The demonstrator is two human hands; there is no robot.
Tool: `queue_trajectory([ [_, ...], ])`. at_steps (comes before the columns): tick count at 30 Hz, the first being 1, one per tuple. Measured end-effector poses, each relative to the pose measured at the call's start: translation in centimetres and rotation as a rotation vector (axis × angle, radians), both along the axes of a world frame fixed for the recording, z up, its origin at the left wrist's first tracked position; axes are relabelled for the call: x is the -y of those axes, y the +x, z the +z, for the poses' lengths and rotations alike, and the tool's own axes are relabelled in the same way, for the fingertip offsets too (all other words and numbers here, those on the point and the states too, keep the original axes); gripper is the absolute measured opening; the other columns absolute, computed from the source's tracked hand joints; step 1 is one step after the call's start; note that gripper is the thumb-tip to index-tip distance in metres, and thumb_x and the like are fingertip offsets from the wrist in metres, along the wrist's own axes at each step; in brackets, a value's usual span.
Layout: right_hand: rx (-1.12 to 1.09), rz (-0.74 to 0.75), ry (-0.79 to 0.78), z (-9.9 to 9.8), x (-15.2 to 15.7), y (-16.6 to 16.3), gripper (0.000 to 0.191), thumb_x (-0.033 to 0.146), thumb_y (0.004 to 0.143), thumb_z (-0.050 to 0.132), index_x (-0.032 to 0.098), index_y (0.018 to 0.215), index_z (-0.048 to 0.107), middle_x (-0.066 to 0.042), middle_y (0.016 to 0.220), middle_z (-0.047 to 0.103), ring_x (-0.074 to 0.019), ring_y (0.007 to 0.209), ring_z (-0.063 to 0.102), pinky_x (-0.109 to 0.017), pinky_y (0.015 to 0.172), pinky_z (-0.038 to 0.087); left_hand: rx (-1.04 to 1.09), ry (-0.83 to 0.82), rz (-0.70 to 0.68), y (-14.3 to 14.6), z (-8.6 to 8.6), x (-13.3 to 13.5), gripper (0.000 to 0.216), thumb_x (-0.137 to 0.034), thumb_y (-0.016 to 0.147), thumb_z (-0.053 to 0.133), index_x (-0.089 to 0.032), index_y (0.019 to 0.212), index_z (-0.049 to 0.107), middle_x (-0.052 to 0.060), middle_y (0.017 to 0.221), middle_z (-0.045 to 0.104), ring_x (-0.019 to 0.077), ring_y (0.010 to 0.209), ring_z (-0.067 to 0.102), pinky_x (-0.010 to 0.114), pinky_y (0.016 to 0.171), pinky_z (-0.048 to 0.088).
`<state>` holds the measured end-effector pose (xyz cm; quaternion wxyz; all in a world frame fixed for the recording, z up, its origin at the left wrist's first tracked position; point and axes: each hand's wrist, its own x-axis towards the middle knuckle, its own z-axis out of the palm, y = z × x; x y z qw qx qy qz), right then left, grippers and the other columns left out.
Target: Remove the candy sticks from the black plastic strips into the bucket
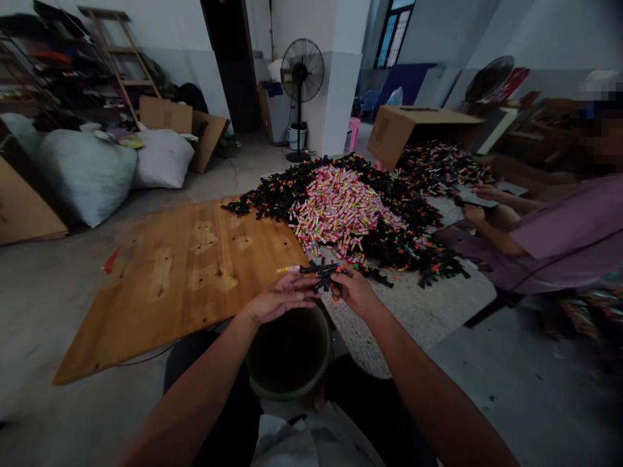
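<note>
My right hand (354, 290) pinches a black toy gun (322, 271) with small orange and blue parts, possibly more than one gun bunched together. My left hand (280, 299) meets it from the other side, fingers stretched under the gun's left end. A small pink and yellow tube (288, 269) lies at the left thumb and lines up with the gun; whether the two are joined I cannot tell. Just beyond the hands is a heap of pink and yellow tubes (335, 207), ringed by a pile of black toy guns (272, 191).
Between my knees stands a dark round tub (292, 353). A wooden board (195, 259) extends left of the speckled tabletop (413, 318). At right sits another person (559, 227) with hands near more toy guns. A cardboard box (389, 133) and standing fan (302, 71) are behind.
</note>
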<state>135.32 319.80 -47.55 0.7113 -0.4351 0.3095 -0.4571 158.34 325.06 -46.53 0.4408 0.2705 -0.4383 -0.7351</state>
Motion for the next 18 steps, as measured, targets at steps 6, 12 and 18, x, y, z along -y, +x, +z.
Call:
queue_trajectory([
  [6, -0.15, 0.458, -0.11, 1.1, 1.8, -0.5, 0.034, 0.03, 0.067, 0.08, 0.017, 0.093, 0.063, 0.003, 0.07, 0.064, -0.0099, 0.048, 0.055, -0.021, 0.043, 0.043, 0.098, 0.15, -0.139, 2.3, -0.9, 0.3, 0.039, -0.043, 0.089, 0.072, -0.019, 0.12, 0.068, 0.016, 0.116, 0.072, 0.0258, 0.096, 0.074, 0.039, 0.084, 0.058],
  [12, -0.359, 0.639, -0.24, 2.2, 4.6, 2.0, 0.035, 0.033, 0.07, 0.082, 0.016, 0.098, 0.069, 0.002, 0.074, 0.067, -0.0094, 0.055, 0.058, -0.018, 0.047, 0.045, 0.326, 0.063, -0.105, 0.5, -0.1, 0.4, 0.053, -0.05, 0.078, 0.08, -0.017, 0.117, 0.064, 0.01, 0.096, 0.071, 0.0183, 0.075, 0.071, 0.023, 0.057, 0.051],
  [18, -0.373, 0.481, -0.201, 1.4, 8.0, 3.6, 0.041, 0.05, 0.077, 0.075, 0.017, 0.1, 0.07, -0.003, 0.08, 0.071, -0.0116, 0.057, 0.06, -0.021, 0.049, 0.046, 0.326, 0.02, 0.202, 0.9, -1.6, 0.5, 0.038, -0.034, 0.071, 0.081, -0.016, 0.1, 0.064, -0.002, 0.07, 0.061, 0.0068, 0.051, 0.051, 0.017, 0.04, 0.022],
])
